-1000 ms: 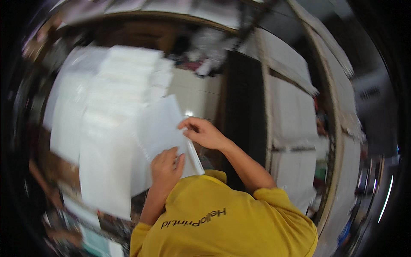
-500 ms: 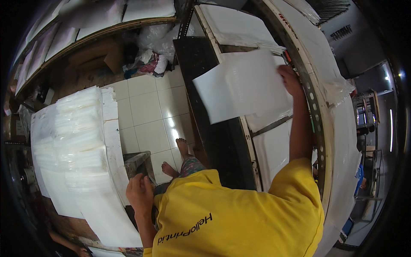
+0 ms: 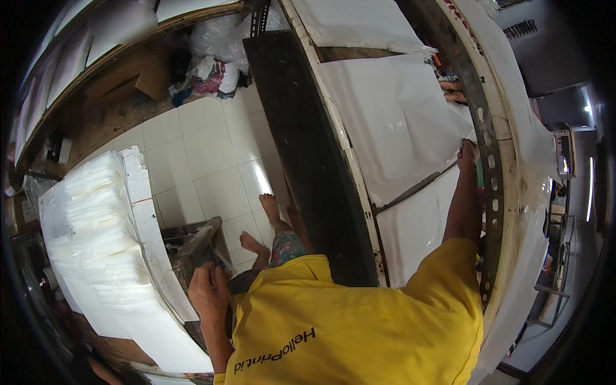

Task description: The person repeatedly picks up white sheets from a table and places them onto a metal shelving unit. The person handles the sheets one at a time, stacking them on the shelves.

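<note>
My right arm reaches forward to the shelf, and my right hand (image 3: 467,155) has its fingers closed at the right corner of a large white sheet (image 3: 391,122). That sheet lies almost flat on the shelf, with slight ripples and a raised right corner. More white sheets (image 3: 420,224) lie nearer to me on the same shelf. My left hand (image 3: 209,292) hangs low beside my body with its fingers curled, and nothing shows in it. To its left lies a thick, spread stack of white sheets (image 3: 96,224).
A long black board (image 3: 308,154) runs along the shelf's left side. A perforated metal rail (image 3: 493,173) borders the right; past it show another person's hands (image 3: 453,91). A small wooden stool (image 3: 199,240) stands by my feet. Plastic bags (image 3: 218,42) lie at the back.
The white sheet, held aloft and tilted before, now lies down on the shelf. My right hand has moved right and nearer to me. My left hand stays put; the view has shifted slightly.
</note>
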`<move>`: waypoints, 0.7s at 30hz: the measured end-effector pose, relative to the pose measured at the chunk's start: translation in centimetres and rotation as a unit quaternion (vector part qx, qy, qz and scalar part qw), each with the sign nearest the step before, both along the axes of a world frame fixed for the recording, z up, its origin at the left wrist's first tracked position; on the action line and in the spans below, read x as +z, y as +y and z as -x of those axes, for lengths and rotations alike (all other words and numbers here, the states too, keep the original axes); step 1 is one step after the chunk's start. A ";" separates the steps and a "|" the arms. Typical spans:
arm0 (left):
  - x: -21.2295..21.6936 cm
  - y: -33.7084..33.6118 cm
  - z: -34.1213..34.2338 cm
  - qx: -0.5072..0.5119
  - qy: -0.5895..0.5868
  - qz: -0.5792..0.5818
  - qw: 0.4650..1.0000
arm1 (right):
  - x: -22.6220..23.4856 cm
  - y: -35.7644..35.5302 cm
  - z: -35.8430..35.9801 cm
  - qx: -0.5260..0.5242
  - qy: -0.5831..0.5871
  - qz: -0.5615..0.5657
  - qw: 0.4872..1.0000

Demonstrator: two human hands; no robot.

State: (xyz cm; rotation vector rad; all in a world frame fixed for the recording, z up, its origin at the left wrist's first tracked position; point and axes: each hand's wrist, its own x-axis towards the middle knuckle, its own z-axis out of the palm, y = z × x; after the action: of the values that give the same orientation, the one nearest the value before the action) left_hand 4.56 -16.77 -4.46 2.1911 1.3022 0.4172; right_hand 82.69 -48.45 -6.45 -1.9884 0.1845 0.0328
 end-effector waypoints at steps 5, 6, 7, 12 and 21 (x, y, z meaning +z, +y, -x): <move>0.8 0.6 -0.6 0.004 0.007 0.062 0.998 | 0.0 -4.3 -1.4 -0.007 -0.058 0.058 0.997; 0.8 0.6 -0.7 0.003 -0.001 0.055 0.998 | 0.1 -4.4 -1.6 -0.029 -0.048 0.059 0.997; 0.6 0.4 -0.7 0.005 -0.007 0.049 0.999 | 0.0 -4.4 -1.6 -0.051 -0.038 0.060 0.996; 0.4 -0.6 -1.4 0.014 0.000 0.033 0.999 | 1.5 -1.9 2.2 -0.005 -0.018 0.143 0.990; 0.0 -1.2 0.0 0.017 -0.010 0.035 0.999 | -1.1 -6.6 -1.5 0.056 -0.162 0.358 0.918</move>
State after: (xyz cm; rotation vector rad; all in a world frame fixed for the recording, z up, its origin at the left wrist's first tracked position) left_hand 4.58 -17.99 -4.45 2.1042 1.3250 0.4004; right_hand 84.16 -55.04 -7.54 -2.6947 -0.1632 -0.3341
